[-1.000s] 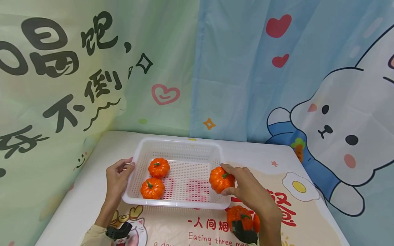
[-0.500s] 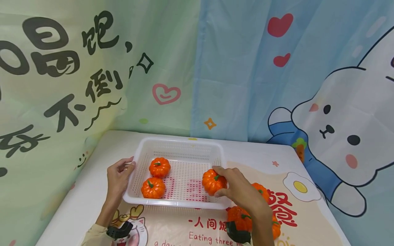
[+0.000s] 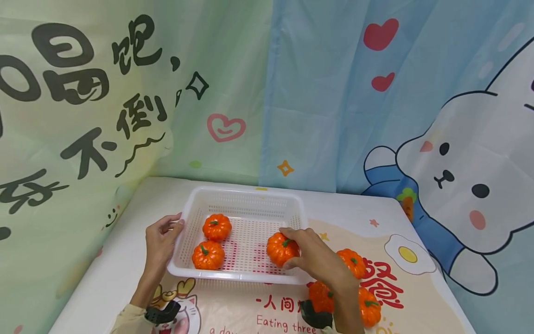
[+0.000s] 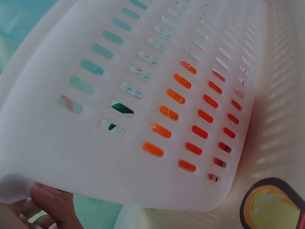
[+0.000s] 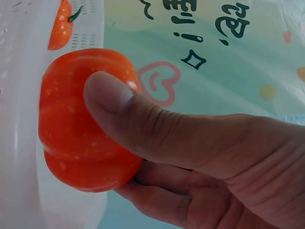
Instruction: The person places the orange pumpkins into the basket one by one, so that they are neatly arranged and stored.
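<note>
My right hand holds a small orange toy pumpkin over the right part of a white plastic basket. Its thumb lies across the pumpkin in the right wrist view, with fingers on the other side. Whether this pumpkin touches the basket floor I cannot tell. At the basket's left end, my left hand grips the rim; the left wrist view has its thumb and fingers at the basket edge. Inside, on the left, sit two more pumpkins, one farther back and one nearer.
Right of the basket, three pumpkins stand on the table: one behind the forearm, one beside it, one partly hidden by it. A printed cloth covers the table. A curtain hangs behind.
My right hand has carried its pumpkin leftward, from the basket's right rim to farther inside. Pumpkins behind the right forearm have come into view. My left hand stays at the rim.
</note>
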Demonstrator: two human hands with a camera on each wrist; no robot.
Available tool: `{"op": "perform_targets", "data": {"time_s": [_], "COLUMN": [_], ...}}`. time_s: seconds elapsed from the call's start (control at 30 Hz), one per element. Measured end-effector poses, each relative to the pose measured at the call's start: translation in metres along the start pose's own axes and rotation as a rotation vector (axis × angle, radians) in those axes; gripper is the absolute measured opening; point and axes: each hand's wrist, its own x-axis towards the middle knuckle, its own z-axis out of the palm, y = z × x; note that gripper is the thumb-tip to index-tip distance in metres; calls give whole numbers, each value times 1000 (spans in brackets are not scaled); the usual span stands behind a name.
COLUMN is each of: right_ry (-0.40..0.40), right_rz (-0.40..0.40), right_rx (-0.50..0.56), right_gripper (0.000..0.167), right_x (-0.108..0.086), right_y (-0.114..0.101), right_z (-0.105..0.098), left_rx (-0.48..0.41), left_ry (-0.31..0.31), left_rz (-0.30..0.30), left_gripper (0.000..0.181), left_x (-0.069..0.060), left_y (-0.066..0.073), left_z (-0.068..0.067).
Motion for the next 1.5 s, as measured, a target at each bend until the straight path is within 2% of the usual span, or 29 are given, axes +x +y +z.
{"op": "perform_targets", "data": {"time_s": [0.47, 1.03, 1.5], "right_ry": [-30, -75, -111], "right_rz": [-37, -173, -182], "right_rx": [-19, -10, -40], "right_gripper": [75, 74, 71], "right_x": [8, 18, 28], "right_y": [-3, -2, -6], "right_z": [14, 30, 43], "left_rx": [11, 7, 0], "left_ry": [0, 1, 9], "left_rz": [-2, 11, 24], "left_gripper": [34, 34, 32], "left_x": [0, 1, 1], "left_y": [1, 0, 1], "left_z": [0, -1, 0]}}
